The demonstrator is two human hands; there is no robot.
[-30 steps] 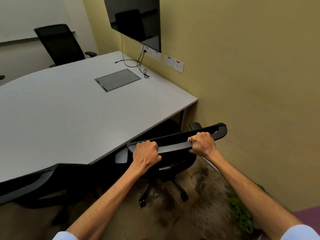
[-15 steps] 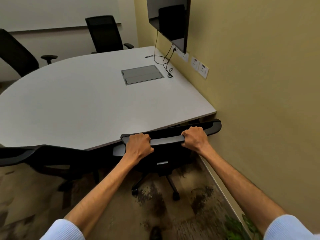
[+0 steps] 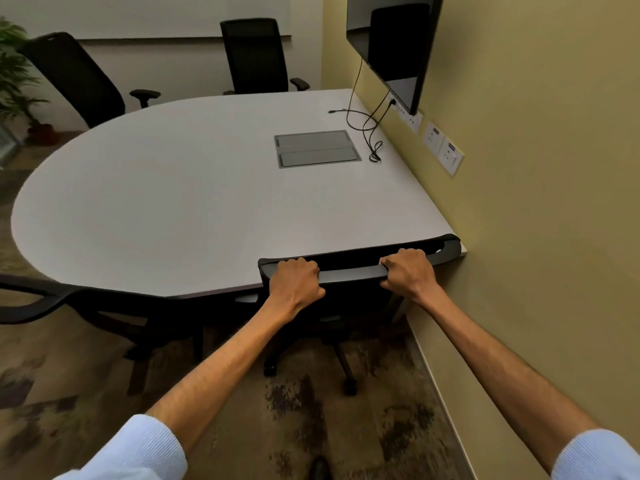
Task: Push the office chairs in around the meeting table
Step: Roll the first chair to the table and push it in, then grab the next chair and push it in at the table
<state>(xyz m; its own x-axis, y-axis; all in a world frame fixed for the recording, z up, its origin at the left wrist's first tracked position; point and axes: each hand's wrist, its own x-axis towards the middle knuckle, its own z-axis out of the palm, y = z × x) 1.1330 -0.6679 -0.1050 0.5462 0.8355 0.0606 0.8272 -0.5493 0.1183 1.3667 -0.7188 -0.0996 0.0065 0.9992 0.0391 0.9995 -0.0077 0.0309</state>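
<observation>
Both hands, left hand (image 3: 296,285) and right hand (image 3: 408,273), are closed tight over the chair (image 3: 349,271) back's top edge for steering; it sits at the table (image 3: 173,209)'s near edge, by the right wall

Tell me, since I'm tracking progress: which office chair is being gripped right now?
The office chair by the wall: left hand and right hand clamp its backrest top. The other three stand untouched.
</observation>
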